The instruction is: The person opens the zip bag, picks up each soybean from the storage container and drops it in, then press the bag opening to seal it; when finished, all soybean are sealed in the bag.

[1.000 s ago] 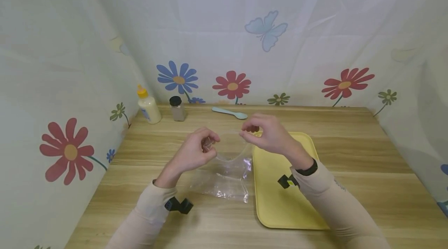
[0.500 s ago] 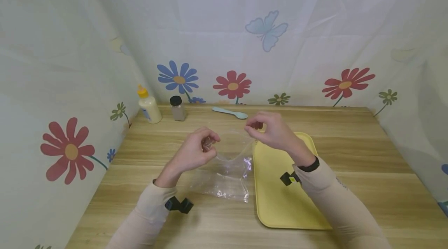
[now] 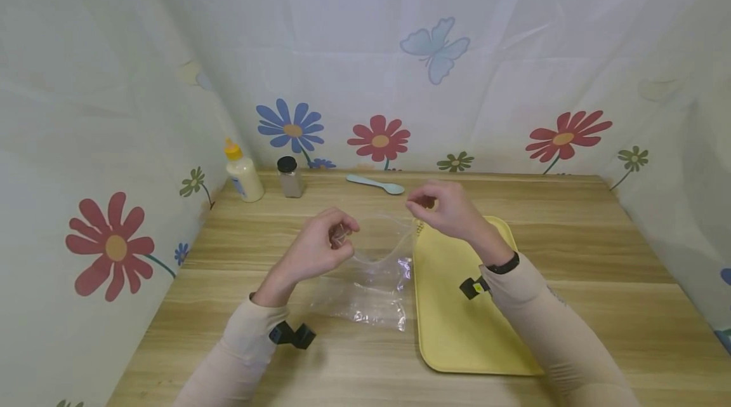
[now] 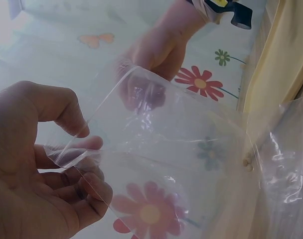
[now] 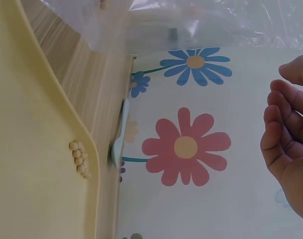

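Note:
A clear plastic bag (image 3: 377, 296) hangs with its mouth parted, its lower part near the wooden table. My left hand (image 3: 320, 245) pinches the rim at the left corner; the left wrist view shows the film (image 4: 156, 119) running between thumb and fingers. Up and right of the bag's mouth is my right hand (image 3: 445, 209), its fingers (image 5: 276, 129) loosely bent and apart from the film, with nothing visible in them. Beneath the right forearm lies a yellow tray (image 3: 457, 331). Several small beige balls (image 5: 78, 157) sit at its far left edge.
Along the table's back stand a cream bottle (image 3: 244, 177) with a yellow nozzle and a black-lidded jar (image 3: 290, 180). A light blue spoon (image 3: 374, 185) lies right of them. A flowered cloth (image 3: 485, 96) hangs behind and at both sides.
My right hand has moved off the bag's rim, slightly to the right and up. The left hand has stayed in place, holding the bag.

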The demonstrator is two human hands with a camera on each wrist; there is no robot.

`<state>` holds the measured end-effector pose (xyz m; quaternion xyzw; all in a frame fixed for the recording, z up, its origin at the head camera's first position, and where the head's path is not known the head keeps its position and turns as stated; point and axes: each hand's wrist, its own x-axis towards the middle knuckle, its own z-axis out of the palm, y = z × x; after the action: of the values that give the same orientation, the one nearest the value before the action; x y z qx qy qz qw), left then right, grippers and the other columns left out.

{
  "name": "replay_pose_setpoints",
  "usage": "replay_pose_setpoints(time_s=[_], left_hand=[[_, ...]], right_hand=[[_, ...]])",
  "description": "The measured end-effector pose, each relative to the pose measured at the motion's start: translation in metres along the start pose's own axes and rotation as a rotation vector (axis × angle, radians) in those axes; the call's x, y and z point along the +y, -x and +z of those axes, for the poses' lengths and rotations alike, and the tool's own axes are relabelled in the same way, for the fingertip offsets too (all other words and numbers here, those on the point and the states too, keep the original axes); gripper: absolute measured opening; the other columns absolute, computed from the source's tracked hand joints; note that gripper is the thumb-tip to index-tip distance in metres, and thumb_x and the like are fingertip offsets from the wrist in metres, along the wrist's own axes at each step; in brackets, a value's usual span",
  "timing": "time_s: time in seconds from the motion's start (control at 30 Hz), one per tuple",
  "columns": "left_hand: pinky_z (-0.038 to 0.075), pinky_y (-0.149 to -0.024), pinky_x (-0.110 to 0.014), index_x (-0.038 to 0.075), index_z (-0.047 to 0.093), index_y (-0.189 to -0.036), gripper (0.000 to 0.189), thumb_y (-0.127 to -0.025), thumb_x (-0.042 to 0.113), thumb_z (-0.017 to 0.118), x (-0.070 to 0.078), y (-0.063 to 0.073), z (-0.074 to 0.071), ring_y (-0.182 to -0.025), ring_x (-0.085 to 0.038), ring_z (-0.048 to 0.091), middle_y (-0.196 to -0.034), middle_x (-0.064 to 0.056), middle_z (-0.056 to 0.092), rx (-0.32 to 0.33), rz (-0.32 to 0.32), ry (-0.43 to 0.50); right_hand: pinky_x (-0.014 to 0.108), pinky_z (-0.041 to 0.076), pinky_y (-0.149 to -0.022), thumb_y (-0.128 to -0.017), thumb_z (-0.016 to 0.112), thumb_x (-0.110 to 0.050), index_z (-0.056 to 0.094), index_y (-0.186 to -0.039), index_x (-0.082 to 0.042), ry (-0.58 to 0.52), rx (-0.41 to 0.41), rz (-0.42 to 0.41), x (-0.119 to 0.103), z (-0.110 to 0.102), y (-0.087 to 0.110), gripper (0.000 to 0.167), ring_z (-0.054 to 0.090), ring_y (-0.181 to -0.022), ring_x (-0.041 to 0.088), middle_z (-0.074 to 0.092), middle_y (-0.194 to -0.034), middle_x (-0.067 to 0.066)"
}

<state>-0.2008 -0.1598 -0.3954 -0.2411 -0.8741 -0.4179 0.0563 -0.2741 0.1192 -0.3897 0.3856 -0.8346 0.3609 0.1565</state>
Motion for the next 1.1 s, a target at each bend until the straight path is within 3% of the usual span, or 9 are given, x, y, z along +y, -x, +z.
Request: replay_pose_setpoints(time_s=[0.47,0.87,1.1], left_hand=[[0.047,-0.06,-0.025,0.003,0.066,-0.101,0.028,-0.073,0.003,0.062,0.0,-0.001,-0.001,-0.071,-0.016,0.051,-0.084,-0.002,0.055,-0.001,0.006,-0.007],[0.048,-0.06,-0.025,0.004,0.065,-0.101,0.028,-0.073,0.003,0.062,0.0,0.0,-0.001,-0.072,-0.017,0.052,-0.084,-0.002,0.055,0.001,0.006,0.003],[0.047,-0.06,-0.025,0.005,0.065,-0.101,0.028,-0.073,0.003,0.062,-0.001,0.0,-0.001,-0.072,-0.017,0.051,-0.084,-0.002,0.055,0.003,0.005,0.006]], right_hand=[[0.034,0.053,-0.065,-0.085,0.069,-0.014,0.075,-0.091,-0.008,0.048,-0.042,0.079,0.028,0.01,0.006,0.01,0.058,-0.07,0.01,0.069,-0.08,0.0],[0.027,0.052,-0.067,-0.087,0.069,-0.015,0.074,-0.096,-0.006,0.067,-0.138,0.202,0.047,0.019,0.011,0.014,0.061,-0.073,0.012,0.071,-0.087,0.005],[0.029,0.053,-0.068,-0.088,0.069,-0.015,0.074,-0.097,-0.004,0.063,-0.176,0.247,0.054,0.023,0.014,0.016,0.062,-0.075,0.014,0.07,-0.088,0.006]])
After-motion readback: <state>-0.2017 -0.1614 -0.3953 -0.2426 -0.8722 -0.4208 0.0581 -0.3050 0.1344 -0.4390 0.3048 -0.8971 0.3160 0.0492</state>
